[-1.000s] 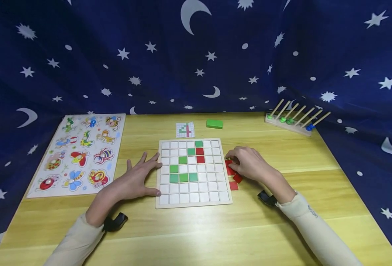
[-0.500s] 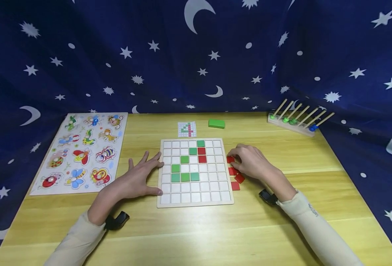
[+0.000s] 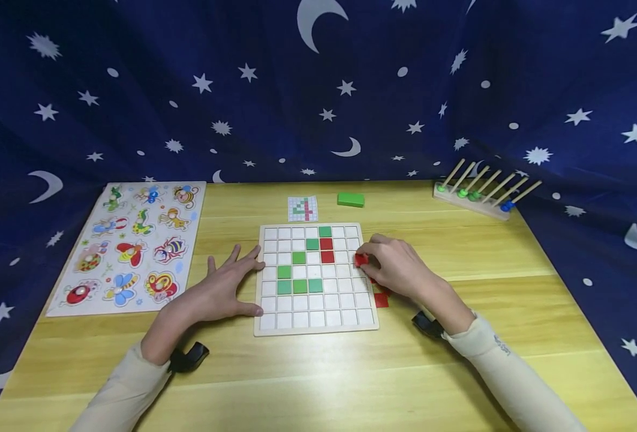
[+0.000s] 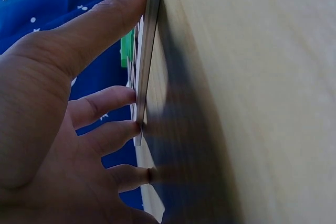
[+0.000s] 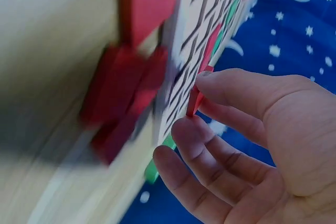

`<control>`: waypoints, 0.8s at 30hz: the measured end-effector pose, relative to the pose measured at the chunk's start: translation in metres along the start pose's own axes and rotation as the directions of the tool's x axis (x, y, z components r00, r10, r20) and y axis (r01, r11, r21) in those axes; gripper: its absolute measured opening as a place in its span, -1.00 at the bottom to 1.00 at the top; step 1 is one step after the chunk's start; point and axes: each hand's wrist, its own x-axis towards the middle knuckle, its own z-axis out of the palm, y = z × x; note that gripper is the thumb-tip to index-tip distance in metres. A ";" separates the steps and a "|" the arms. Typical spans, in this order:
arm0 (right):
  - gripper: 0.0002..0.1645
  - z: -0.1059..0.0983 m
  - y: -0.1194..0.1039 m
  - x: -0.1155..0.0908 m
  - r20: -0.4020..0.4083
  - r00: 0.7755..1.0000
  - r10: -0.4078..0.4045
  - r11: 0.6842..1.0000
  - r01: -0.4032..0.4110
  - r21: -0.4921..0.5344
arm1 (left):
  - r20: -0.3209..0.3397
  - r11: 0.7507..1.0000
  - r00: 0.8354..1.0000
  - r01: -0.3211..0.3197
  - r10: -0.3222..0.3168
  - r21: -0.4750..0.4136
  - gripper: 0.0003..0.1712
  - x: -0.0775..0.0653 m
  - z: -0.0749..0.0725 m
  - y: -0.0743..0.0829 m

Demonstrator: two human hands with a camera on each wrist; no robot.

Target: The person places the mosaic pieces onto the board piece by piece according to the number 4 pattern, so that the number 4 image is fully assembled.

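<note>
A square grid board (image 3: 315, 323) with white cells lies at the middle of the table, bearing several green tiles (image 3: 299, 258) and two red ones (image 3: 326, 257). My left hand (image 3: 221, 292) spreads its fingers along the board's left edge; thumb and fingertips touch the rim. In the right wrist view, thumb and finger of my right hand (image 5: 262, 129) pinch a red square tile (image 5: 195, 97). The head view shows that hand over the board's right edge. Loose red tiles (image 3: 381, 300) lie on the table beside that edge, partly hidden under the hand.
Behind the board lie a small pattern card (image 3: 302, 209) and a green block (image 3: 350, 200). An insect peg puzzle (image 3: 102, 270) lies at the left. At the back right stands a wooden rack with slanted pegs and beads (image 3: 472, 203). A starry curtain (image 3: 275, 108) hangs behind.
My right hand has picked up a red tile from the loose pile and moved slightly left, over the board's right edge. My left hand has stayed at the left edge.
</note>
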 end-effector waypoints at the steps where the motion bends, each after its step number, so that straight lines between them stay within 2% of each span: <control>1: -0.73 0.002 -0.004 0.001 0.005 1.000 -0.014 1.000 0.014 0.005 | -0.001 1.000 1.000 -0.001 0.001 0.000 -0.01 0.000 0.000 0.000; 5: -0.74 0.011 -0.017 0.008 0.016 0.998 -0.067 0.998 0.067 0.022 | 0.002 1.000 1.000 0.002 -0.002 0.001 -0.01 -0.001 -0.001 0.000; 13: -0.76 0.023 -0.035 0.018 0.027 0.993 -0.117 0.991 0.115 0.062 | 0.007 1.000 1.000 0.008 -0.008 0.004 -0.01 0.000 -0.001 0.001; 24: -0.74 0.021 -0.049 0.028 0.110 0.993 -0.047 0.999 0.046 0.004 | 0.008 1.000 1.000 0.010 -0.010 0.000 0.00 0.000 -0.001 0.000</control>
